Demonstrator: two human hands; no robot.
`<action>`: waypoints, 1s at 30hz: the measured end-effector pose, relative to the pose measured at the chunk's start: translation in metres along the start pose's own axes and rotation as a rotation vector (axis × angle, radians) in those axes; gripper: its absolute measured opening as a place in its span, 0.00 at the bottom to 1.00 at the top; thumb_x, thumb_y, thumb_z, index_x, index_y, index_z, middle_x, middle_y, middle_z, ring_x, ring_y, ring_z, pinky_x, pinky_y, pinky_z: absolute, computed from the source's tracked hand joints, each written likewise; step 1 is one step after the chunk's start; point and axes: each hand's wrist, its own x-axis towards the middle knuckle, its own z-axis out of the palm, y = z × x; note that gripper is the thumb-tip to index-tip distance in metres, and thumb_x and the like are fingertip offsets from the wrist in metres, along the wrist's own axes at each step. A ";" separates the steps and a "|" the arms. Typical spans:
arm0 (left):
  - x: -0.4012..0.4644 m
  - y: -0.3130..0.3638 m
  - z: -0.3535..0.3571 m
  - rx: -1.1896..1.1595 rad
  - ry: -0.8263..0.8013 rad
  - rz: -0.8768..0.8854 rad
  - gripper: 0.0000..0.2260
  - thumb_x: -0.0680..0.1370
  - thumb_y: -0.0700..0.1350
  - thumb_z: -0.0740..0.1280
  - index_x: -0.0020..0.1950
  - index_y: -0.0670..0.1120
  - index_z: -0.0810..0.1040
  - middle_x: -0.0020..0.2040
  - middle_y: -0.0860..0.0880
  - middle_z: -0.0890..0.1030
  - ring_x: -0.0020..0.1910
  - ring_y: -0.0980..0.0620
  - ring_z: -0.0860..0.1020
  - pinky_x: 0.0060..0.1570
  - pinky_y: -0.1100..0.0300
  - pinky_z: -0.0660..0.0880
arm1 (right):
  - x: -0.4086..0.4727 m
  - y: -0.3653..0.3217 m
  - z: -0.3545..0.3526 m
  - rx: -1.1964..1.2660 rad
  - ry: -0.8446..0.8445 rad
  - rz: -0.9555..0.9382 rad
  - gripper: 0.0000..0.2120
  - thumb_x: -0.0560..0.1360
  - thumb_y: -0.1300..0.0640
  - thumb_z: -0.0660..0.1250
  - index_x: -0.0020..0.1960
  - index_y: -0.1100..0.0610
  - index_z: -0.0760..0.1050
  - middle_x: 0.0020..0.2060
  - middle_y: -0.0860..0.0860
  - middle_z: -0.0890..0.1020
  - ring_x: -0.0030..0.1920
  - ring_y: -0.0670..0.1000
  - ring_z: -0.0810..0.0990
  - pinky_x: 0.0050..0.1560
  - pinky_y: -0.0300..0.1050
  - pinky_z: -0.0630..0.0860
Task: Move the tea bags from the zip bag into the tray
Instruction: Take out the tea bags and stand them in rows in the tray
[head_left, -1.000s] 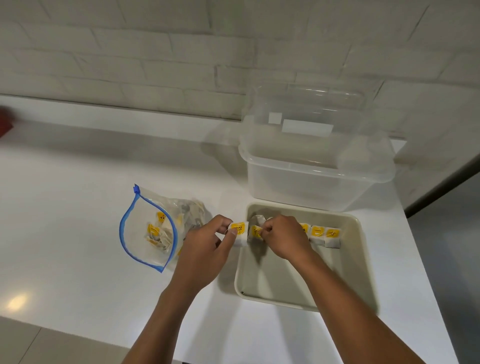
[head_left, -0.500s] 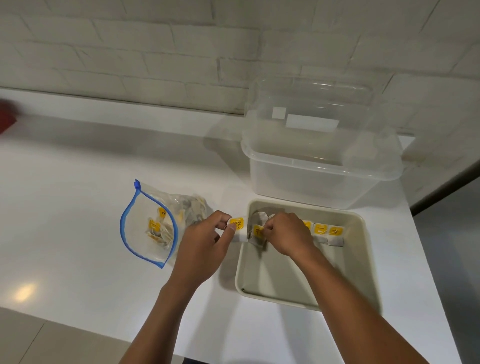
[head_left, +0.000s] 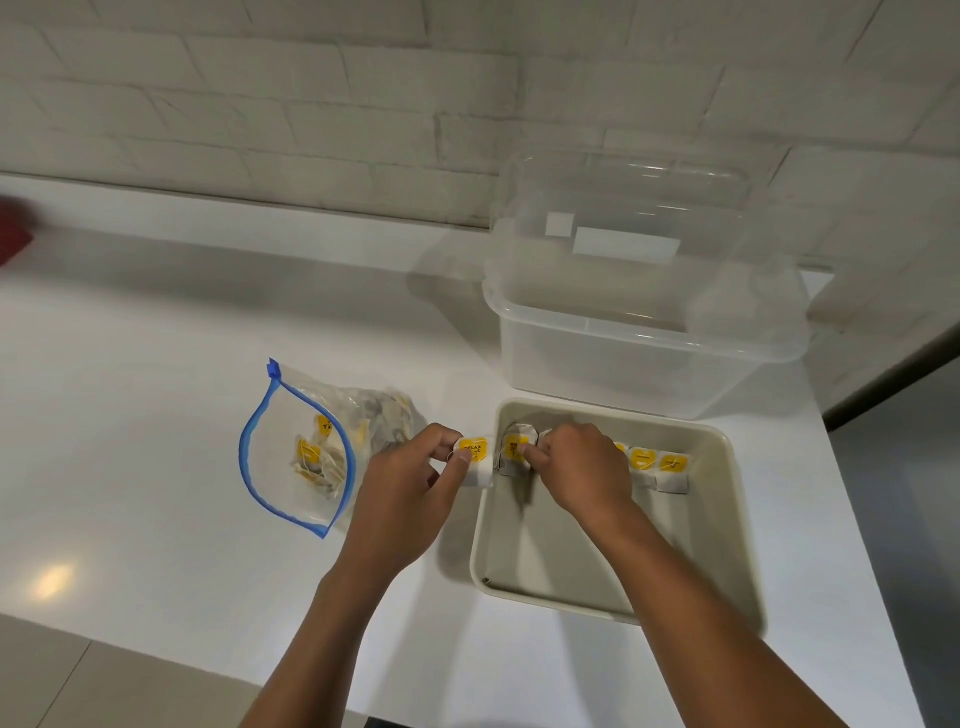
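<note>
Placing stage — your right hand (head_left: 582, 467) pinches a tea bag (head_left: 514, 454) into the tray (head_left: 727, 519) | left hand (head_left: 410, 493) fingers pinch another bag (head_left: 475, 460) at the rim | next — seat it beside the row.

Two bare forearms enter from the bottom of the frame, ending in the left hand (head_left: 402, 499) and right hand (head_left: 584, 470). No sleeves, rings, watches or gloves show.

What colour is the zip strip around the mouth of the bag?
Blue, seen in the head view on the zip bag.
</note>
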 end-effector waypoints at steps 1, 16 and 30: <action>0.000 0.000 0.000 -0.004 0.000 -0.002 0.04 0.80 0.51 0.67 0.48 0.60 0.75 0.39 0.64 0.81 0.34 0.53 0.81 0.39 0.55 0.78 | -0.001 0.000 -0.002 0.012 -0.018 0.002 0.20 0.79 0.39 0.61 0.45 0.54 0.81 0.44 0.54 0.82 0.49 0.58 0.80 0.39 0.44 0.67; 0.000 0.005 -0.002 0.013 0.017 -0.003 0.02 0.80 0.50 0.67 0.49 0.57 0.76 0.40 0.64 0.81 0.38 0.58 0.81 0.40 0.55 0.80 | -0.019 0.011 0.002 0.166 -0.189 -0.037 0.18 0.76 0.55 0.61 0.27 0.49 0.68 0.32 0.48 0.73 0.38 0.55 0.73 0.29 0.41 0.60; 0.008 0.029 0.012 -0.101 -0.030 0.000 0.03 0.79 0.52 0.69 0.49 0.56 0.82 0.40 0.64 0.82 0.30 0.56 0.78 0.33 0.64 0.73 | -0.043 0.021 -0.050 0.978 -0.227 0.023 0.17 0.74 0.66 0.65 0.51 0.47 0.84 0.46 0.42 0.87 0.41 0.40 0.81 0.37 0.37 0.74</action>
